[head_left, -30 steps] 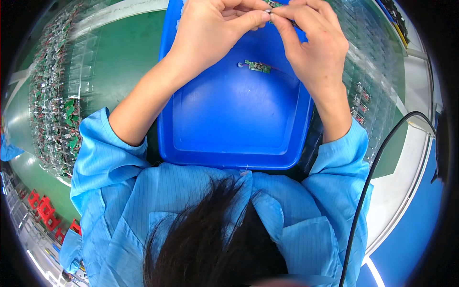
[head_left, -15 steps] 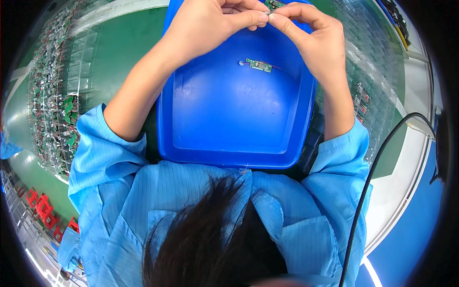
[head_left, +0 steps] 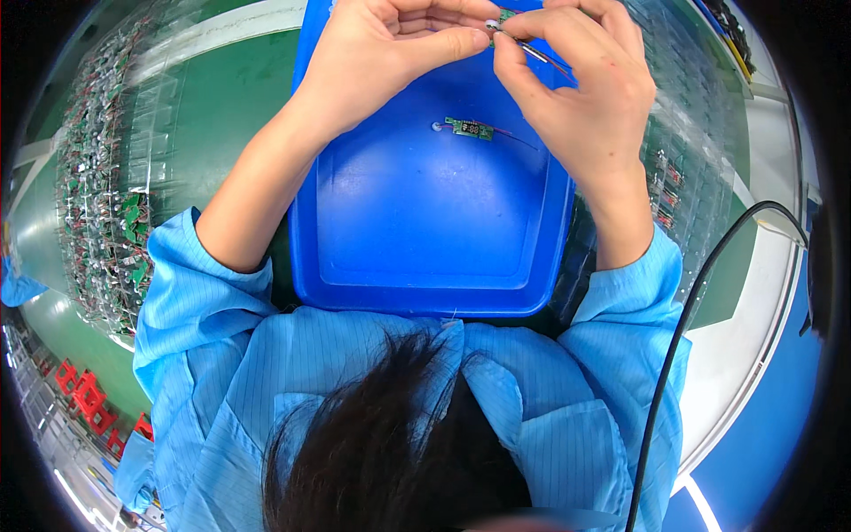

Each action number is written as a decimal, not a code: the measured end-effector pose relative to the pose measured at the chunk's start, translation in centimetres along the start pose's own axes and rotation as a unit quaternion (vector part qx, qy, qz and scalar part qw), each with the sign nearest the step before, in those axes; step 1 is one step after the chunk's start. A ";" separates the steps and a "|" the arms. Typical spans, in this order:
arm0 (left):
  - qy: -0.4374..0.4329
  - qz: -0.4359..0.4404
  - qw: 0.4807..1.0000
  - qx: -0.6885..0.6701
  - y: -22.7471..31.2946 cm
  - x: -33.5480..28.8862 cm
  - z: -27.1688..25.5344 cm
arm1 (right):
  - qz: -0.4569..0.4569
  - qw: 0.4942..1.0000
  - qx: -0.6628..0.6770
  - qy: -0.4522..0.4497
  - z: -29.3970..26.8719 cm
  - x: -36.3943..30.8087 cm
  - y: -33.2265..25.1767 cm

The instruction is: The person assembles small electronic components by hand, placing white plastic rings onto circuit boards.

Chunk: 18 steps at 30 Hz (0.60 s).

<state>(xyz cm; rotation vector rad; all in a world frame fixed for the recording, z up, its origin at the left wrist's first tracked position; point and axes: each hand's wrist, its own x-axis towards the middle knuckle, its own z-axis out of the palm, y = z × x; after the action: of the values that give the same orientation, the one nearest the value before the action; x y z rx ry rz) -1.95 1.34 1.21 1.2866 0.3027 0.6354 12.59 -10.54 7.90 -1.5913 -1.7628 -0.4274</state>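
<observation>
Over the far end of a blue plastic tray (head_left: pixel 425 297), my left hand (head_left: pixel 390 44) and my right hand (head_left: pixel 581 84) meet. A small green circuit board (head_left: pixel 506 15) is pinched between their fingertips, with a small round whitish part at my left thumb and dark and red wires trailing beneath my right index finger. My fingers hide most of this board. Below them, a second small green circuit board (head_left: pixel 470 129) lies in the tray, a dark display facing up. Thin wires leave it on both sides, and a round whitish part sits at its left end.
Rows of clear plastic trays (head_left: pixel 102 177) filled with boards and wires stand on the green surface at left. More clear trays (head_left: pixel 691 133) stand at right. A black cable (head_left: pixel 687 306) curves down the right side. Red stools (head_left: pixel 87 392) stand far lower left.
My right hand has turned and spread a little, so wires now show under its fingers. The board in the tray now shows its display and sits slightly farther left and lower.
</observation>
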 end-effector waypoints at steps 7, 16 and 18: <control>-0.165 0.276 0.942 -0.100 -3.9 2.4 -1.8 | 0.019 0.998 0.055 -0.003 -0.3 0.3 -0.2; 0.006 0.025 0.998 -0.057 -1.8 0.6 -0.3 | 0.051 0.996 0.070 0.006 -0.3 0.0 0.1; -0.077 0.156 0.978 -0.119 -4.0 2.3 -1.6 | 0.038 0.997 0.066 0.008 -0.2 0.2 -0.3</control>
<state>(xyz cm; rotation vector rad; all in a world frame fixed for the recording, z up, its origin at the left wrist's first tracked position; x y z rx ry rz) 0.12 3.35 -2.74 1.1518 -0.1051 0.8055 12.31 -10.54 8.24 -1.5508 -1.6779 -0.2802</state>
